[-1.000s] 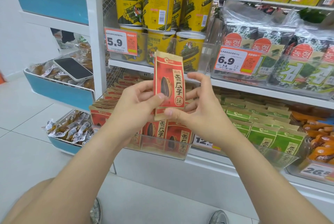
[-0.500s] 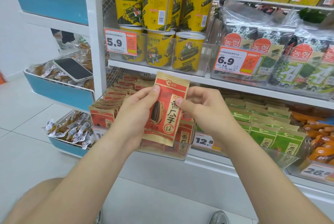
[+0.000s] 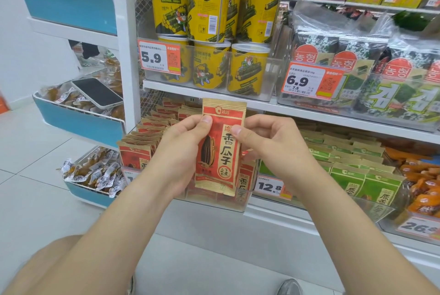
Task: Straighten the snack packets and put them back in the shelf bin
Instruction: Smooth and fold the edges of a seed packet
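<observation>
Head view: the left hand [image 3: 179,154] and right hand [image 3: 273,147] both grip one red snack packet [image 3: 220,151]. It is held upright, with thumbs pressed on its front near the top and fingers [image 3: 260,123] curled round its side edges. It is just in front of the clear shelf bin [image 3: 242,200], where more red packets [image 3: 134,154] stand in rows.

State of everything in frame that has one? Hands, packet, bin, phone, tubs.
left hand: grips held packet's left side
right hand: pinches its right side
held packet: upright, front to camera, not yet in bin
shelf bin: red packets standing in rows
phone: lying flat, screen dark
yellow tubs: stacked two high, lids on
</observation>
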